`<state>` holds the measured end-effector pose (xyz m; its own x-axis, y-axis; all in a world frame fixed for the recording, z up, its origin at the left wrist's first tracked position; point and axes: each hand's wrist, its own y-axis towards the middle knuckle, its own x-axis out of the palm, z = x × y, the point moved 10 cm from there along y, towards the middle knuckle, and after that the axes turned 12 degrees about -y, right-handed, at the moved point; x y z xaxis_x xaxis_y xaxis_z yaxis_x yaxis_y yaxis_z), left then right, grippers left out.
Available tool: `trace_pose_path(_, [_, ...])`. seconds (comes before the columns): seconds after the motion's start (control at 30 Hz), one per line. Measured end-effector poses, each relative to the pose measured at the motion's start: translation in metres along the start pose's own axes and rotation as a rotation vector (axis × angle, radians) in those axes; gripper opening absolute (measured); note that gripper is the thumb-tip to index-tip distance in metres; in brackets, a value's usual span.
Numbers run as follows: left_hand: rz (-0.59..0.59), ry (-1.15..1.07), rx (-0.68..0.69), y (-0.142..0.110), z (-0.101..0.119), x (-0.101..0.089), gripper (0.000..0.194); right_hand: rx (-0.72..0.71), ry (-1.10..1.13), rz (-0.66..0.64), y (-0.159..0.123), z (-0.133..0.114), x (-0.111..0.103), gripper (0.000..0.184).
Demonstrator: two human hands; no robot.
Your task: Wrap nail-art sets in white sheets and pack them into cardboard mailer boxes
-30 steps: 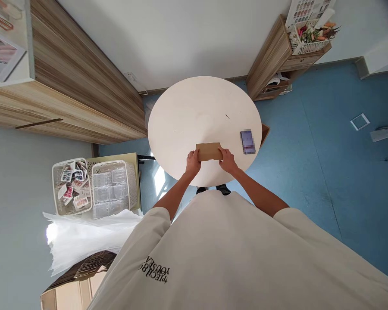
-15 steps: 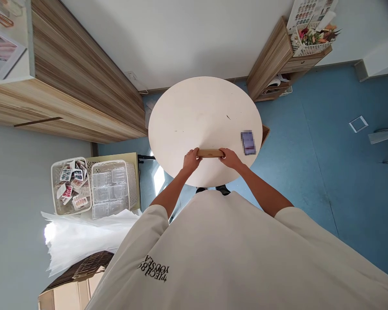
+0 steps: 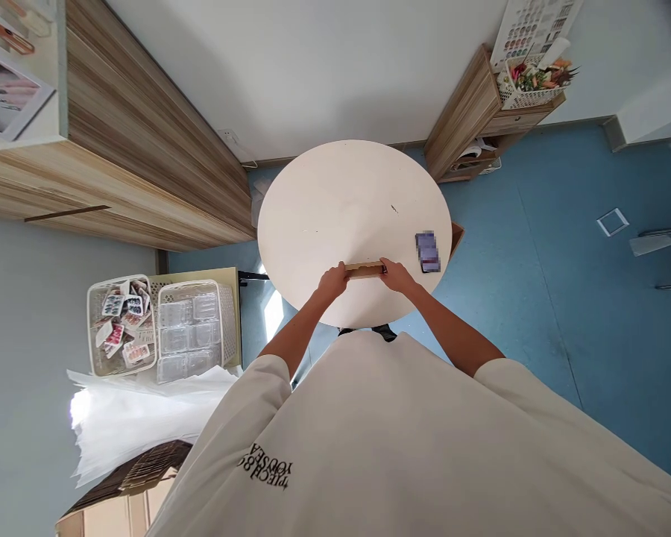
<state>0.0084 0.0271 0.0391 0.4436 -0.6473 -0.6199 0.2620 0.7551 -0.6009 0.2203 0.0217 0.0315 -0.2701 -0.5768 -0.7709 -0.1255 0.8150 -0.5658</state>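
Brown box (image 3: 364, 271); btwn both hands (image 3: 334, 281) (image 3: 397, 276)

Above the desk (image 3: 347, 194), the left hand (image 3: 334, 282) and right hand (image 3: 397, 276) hide the ends of the cardboard box (image 3: 364, 271); a phone-like thing (image 3: 428, 253) on the desk is blurred. Left of the desk, the view's edge cuts off a framed photo (image 3: 8, 93); beyond its right side, the chart's (image 3: 531, 30) print is too small to read.

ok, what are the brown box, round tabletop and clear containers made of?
Brown box: likely cardboard, matte; plain kraft colour. Round tabletop: smooth, pale, maybe laminate or painted board; even surface with small dark marks. Clear containers: probably thin plastic, glossy; transparent with highlights.
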Motion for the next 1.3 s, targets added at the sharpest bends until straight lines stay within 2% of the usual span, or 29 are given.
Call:
trace_pose_path(0.27, [-0.028, 0.226, 0.081, 0.009, 0.007, -0.006, 0.018, -0.015, -0.117, -0.008, 0.003, -0.002, -0.003, 0.047])
trace_pose_path(0.63, [-0.040, 0.219, 0.067, 0.006, 0.013, -0.011, 0.016, -0.027, -0.139, -0.008, 0.003, -0.006, -0.007, 0.029])
trace_pose_path(0.87, [-0.027, 0.187, 0.076, 0.006, 0.010, -0.010, 0.015, -0.030, -0.184, -0.052, 0.003, -0.010, -0.007, 0.011])
trace_pose_path(1.3, [-0.030, 0.200, 0.114, 0.009, 0.004, -0.006, 0.017, -0.025, -0.229, -0.055, 0.005, -0.014, -0.007, 0.012])
